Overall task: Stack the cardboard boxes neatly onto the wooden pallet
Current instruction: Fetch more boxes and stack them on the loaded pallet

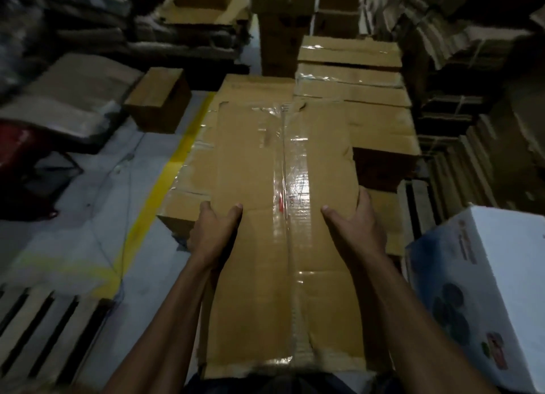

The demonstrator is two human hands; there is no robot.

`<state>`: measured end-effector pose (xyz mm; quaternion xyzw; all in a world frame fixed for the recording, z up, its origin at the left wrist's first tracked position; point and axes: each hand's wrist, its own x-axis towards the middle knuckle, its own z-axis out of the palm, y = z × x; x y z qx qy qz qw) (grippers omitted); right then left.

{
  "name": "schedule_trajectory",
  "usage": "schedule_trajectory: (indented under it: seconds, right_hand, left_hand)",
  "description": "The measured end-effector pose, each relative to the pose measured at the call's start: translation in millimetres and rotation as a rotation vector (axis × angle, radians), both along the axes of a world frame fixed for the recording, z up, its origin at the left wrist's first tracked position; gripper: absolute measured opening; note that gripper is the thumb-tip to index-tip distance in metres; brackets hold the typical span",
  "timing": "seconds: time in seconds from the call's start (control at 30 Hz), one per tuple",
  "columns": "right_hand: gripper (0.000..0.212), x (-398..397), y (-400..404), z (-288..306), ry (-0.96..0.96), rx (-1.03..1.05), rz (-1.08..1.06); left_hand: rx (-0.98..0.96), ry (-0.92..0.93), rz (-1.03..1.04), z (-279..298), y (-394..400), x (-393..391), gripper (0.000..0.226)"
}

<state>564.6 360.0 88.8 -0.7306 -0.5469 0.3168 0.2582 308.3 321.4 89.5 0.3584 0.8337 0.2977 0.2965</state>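
Note:
A long taped cardboard box (283, 216) fills the middle of the view, held in front of me. My left hand (213, 231) grips its left edge, thumb on top and fingers round the side. My right hand (354, 225) grips its right edge the same way. Beneath and beyond it lie other brown boxes: one below on the left (182, 205), a flat one ahead (259, 88), and a stack at the right (351, 69). Slats of the wooden pallet (418, 207) show at the right, beside those boxes.
A white printed box (483, 287) stands at the right. Another wooden pallet (44, 331) lies at the lower left. A small brown box (157, 98) sits on the grey floor past a yellow line (165, 181). Flattened cardboard piles line the right and back.

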Motion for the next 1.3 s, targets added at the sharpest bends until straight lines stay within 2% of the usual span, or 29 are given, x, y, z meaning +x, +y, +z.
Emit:
schedule_trajectory:
  seconds: [0.2, 0.5, 0.63, 0.87, 1.0, 1.13, 1.3]
  right_hand:
    - [0.091, -54.8, 63.7, 1.4, -0.063, -0.006, 0.203]
    - [0.085, -148.3, 163.1, -11.9, -0.096, -0.042, 0.359]
    - [0.088, -187.2, 212.6, -42.1, -0.093, -0.126, 0.364]
    - [0.084, -248.3, 293.6, -94.4, -0.101, -0.252, 0.302]
    - [0.087, -268.0, 325.1, -127.0, -0.137, -0.295, 0.31]
    - [0.088, -274.4, 346.2, -150.3, -0.146, -0.337, 0.306]
    - [0.089, -278.3, 365.2, -175.3, -0.149, -0.366, 0.307]
  left_hand:
    - [-0.021, -0.016, 0.225, -8.1, 8.7, -42.6, 0.068]
    - [-0.022, -0.101, 0.359, -36.3, 67.8, -116.6, 0.068]
    - [-0.054, -0.135, 0.381, -67.3, 115.3, -150.0, 0.076]
    - [-0.194, -0.176, 0.369, -124.2, 197.0, -203.3, 0.069]
    - [-0.214, -0.241, 0.353, -156.1, 214.7, -215.2, 0.067]
    - [-0.26, -0.32, 0.328, -176.5, 225.5, -217.9, 0.074]
    - [-0.291, -0.297, 0.277, -201.6, 233.1, -223.5, 0.071]
